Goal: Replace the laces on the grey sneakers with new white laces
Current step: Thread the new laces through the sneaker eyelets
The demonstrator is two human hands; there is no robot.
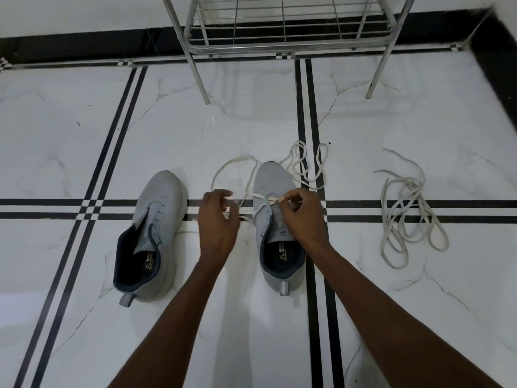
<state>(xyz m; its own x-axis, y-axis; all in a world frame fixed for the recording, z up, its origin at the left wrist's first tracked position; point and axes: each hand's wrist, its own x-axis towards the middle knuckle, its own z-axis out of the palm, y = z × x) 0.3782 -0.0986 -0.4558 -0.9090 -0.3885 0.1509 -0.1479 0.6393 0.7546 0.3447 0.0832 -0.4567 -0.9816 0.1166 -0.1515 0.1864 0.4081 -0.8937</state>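
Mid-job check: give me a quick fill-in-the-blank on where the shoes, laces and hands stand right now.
1. The right hand pinches the white lace on the sneaker being laced, the one on the ____ of the pair.
2. The other sneaker has ____ lace in its eyelets.
3. A loose pile of laces lies on the floor to the ____ of both sneakers.
4. Beyond the sneakers stands a metal ____.

Missing words: right; no; right; rack

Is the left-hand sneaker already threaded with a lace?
No: the left-hand sneaker shows bare eyelets with no lace, while both hands work a white lace on the other sneaker.
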